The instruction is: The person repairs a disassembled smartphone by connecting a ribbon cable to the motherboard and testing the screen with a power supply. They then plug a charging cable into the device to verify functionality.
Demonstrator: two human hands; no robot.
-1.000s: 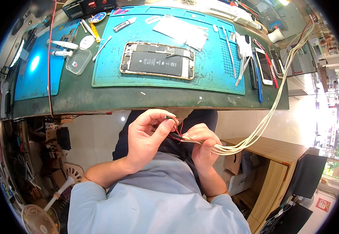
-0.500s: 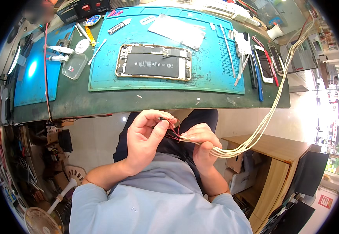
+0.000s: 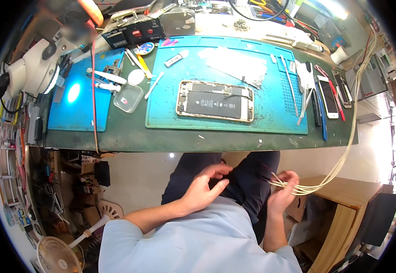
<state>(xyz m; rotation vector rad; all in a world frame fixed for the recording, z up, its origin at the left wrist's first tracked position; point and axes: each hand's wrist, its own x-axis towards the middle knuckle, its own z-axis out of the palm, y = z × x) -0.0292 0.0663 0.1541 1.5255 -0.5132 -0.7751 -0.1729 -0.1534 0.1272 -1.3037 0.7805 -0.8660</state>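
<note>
One clear plastic box (image 3: pixel 134 97), upper left, holds one small piece (image 3: pixel 123 100); the left hand (image 3: pixel 198 193), lower centre, has parted, empty fingers; one opened smartphone (image 3: pixel 215 101) lies upper centre; the right hand (image 3: pixel 280 196), lower right, closes its fingers round one cream cable bundle (image 3: pixel 318 186).

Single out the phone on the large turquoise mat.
The opened phone with gold rim and exposed black rectangular battery; the white-framed phone and dark phone lie right of the mat.
</note>
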